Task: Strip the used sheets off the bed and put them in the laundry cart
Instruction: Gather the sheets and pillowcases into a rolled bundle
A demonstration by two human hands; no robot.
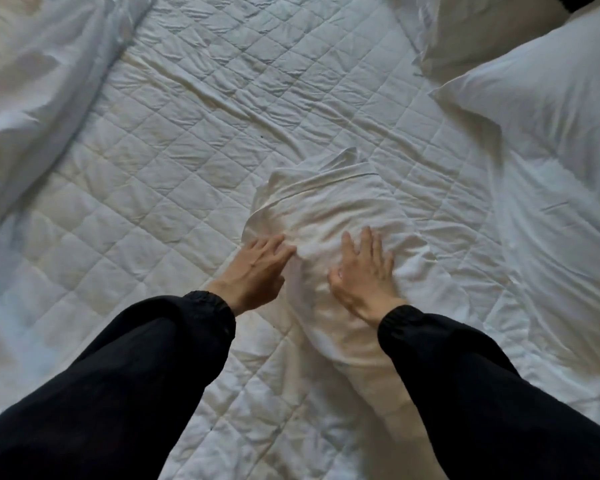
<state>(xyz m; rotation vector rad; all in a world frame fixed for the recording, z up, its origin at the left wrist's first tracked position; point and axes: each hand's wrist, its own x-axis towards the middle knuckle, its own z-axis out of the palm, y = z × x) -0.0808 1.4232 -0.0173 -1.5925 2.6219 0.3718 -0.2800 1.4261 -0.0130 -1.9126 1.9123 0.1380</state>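
1. One bunched sheet (326, 202), white and heavily creased, lies heaped on the bed (84, 306). It sits about midway across and trails back toward the near edge.
2. Two bare hands are on the heap. The right hand (368, 271) lies flat on top of it, palm down, fingers straight and spread. It presses the cloth and grasps nothing.
3. The left hand (257, 268) comes in at the heap's left side with its fingers straight and close together. The fingertips touch a fold at the heap's edge, and this hand is likewise released, with nothing gripped.
4. The heap lies under the right hand and just right of the left hand. Its crest rises beyond both sets of fingertips.
5. Two black sleeves with gathered cuffs, the left sleeve (136, 358) and the right sleeve (482, 375), reach in from the near edge.
6. One quilted mattress pad (187, 98), stitched in diamonds and rumpled, lies bare around the heap and across the middle of the bed.
7. A smoother stretch of white sheet (561, 254) covers the pad along the right side. Whether it is one piece with the heap cannot be told.
8. Two white pillows lie toward the far right corner. The larger pillow (541, 98) is nearer, and the second pillow (471, 26) is just beyond it.
9. One mass of crumpled white bedding (42, 81) is piled along the left side, up to the far left corner.
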